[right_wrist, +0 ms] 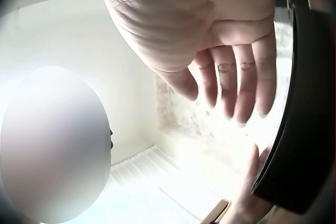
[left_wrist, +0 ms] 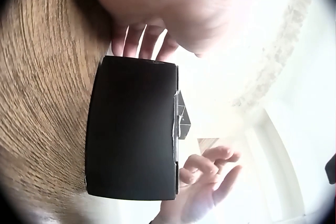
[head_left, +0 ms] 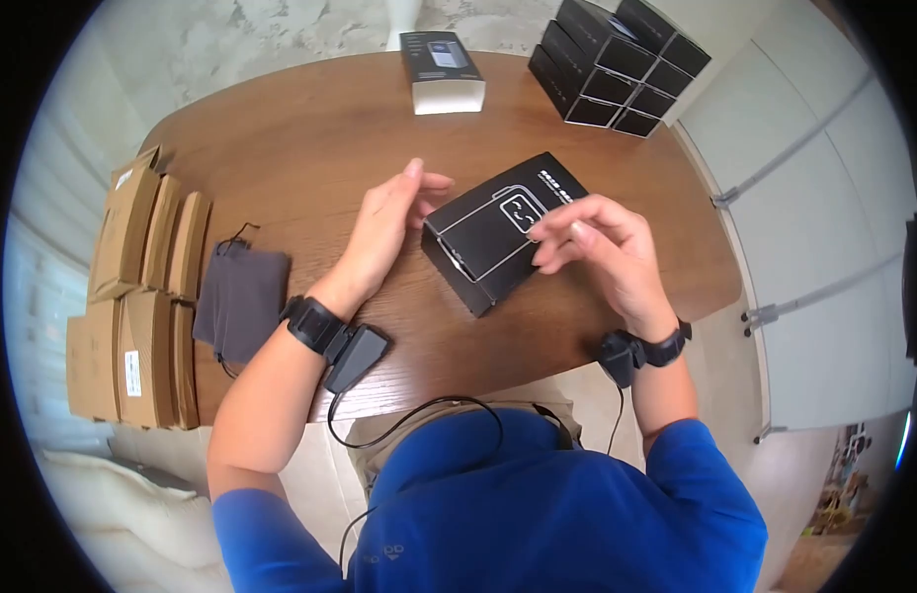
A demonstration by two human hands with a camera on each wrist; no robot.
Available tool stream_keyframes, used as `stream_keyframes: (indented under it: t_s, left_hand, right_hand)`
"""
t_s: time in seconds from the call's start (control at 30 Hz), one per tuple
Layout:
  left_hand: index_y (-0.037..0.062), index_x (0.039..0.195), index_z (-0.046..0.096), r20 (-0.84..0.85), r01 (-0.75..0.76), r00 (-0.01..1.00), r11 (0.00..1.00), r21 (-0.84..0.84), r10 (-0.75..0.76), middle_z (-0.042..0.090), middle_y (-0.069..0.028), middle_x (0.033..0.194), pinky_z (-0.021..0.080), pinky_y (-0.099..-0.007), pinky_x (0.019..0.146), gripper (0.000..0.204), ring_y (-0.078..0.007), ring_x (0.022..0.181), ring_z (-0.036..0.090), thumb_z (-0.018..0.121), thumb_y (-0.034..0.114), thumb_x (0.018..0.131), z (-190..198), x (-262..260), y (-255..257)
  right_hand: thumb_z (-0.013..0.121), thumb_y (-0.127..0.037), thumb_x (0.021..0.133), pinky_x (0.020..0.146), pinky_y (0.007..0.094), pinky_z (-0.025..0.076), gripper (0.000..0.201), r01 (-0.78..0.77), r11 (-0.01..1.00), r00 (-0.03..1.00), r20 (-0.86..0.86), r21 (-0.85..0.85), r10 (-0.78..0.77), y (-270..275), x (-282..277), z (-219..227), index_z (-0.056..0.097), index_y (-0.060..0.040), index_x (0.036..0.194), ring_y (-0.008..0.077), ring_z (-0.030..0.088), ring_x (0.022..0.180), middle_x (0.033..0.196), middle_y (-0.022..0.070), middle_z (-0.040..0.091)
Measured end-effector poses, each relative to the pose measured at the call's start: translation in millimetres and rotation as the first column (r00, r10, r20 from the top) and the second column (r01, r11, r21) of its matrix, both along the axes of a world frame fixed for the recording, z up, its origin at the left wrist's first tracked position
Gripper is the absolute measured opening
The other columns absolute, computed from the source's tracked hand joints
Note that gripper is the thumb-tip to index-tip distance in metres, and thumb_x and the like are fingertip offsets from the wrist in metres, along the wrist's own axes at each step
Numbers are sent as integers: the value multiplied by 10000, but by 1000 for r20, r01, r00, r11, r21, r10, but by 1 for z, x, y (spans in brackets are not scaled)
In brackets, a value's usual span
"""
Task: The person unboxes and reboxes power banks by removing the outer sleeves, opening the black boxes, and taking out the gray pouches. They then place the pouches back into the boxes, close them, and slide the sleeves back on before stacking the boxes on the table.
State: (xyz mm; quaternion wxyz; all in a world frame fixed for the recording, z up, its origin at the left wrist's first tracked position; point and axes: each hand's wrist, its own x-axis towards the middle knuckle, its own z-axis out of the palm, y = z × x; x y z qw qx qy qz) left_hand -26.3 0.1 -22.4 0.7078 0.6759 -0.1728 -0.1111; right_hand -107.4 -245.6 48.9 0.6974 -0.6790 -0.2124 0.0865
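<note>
A black box [head_left: 503,222] with a white line drawing lies flat and at an angle on the wooden table. The left hand [head_left: 387,212] is at its left side, fingers loosely bent near the box's edge; whether they touch it cannot be told. In the left wrist view those fingers [left_wrist: 149,41] show beside the dark end of the box [left_wrist: 134,129]. Above the box's right part hovers the right hand [head_left: 612,247], its fingers loosely bent and holding nothing. In the right wrist view the right hand [right_wrist: 210,40] hangs beside the box [right_wrist: 304,113].
Brown cardboard boxes [head_left: 132,296] stand at the table's left, beside a grey drawstring pouch [head_left: 243,296]. Another dark box [head_left: 442,71] with a white end lies at the back edge. Several stacked black boxes [head_left: 617,64] stand at the back right. Cables hang from both wrist cameras.
</note>
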Motion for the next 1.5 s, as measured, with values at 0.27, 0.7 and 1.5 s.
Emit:
stream_keyframes:
  t_s: [0.27, 0.7, 1.5]
  left_hand:
    - [-15, 1299, 524, -182, 473, 857, 876, -94, -482, 609, -121, 1161, 483, -291, 878, 601, -158, 935, 588, 398, 485, 990, 22, -39, -18]
    - [-41, 1303, 488, -173, 582, 799, 813, -23, -576, 575, -164, 1243, 476, -301, 898, 591, -184, 999, 588, 369, 454, 1003, 16, -48, -23]
    - [-15, 1202, 581, -233, 516, 826, 855, -59, -514, 641, -80, 1058, 494, -254, 830, 356, -118, 905, 597, 480, 262, 1000, 8, -45, -26]
  right_hand:
    - [706, -242, 814, 953, 405, 424, 467, 697, 556, 706, 567, -453, -424, -9, -52, -18, 570, -64, 1224, 298, 492, 1186, 1360, 155, 475]
    - [634, -489, 806, 1008, 613, 289, 609, 715, -73, 639, 692, -696, -336, -95, -25, -35, 490, -252, 1348, 434, 368, 1292, 1430, 179, 402]
    - [580, -602, 821, 1023, 639, 256, 739, 668, -434, 419, 788, -605, -451, -189, 22, -30, 428, -162, 1396, 419, 305, 1343, 1468, 188, 344]
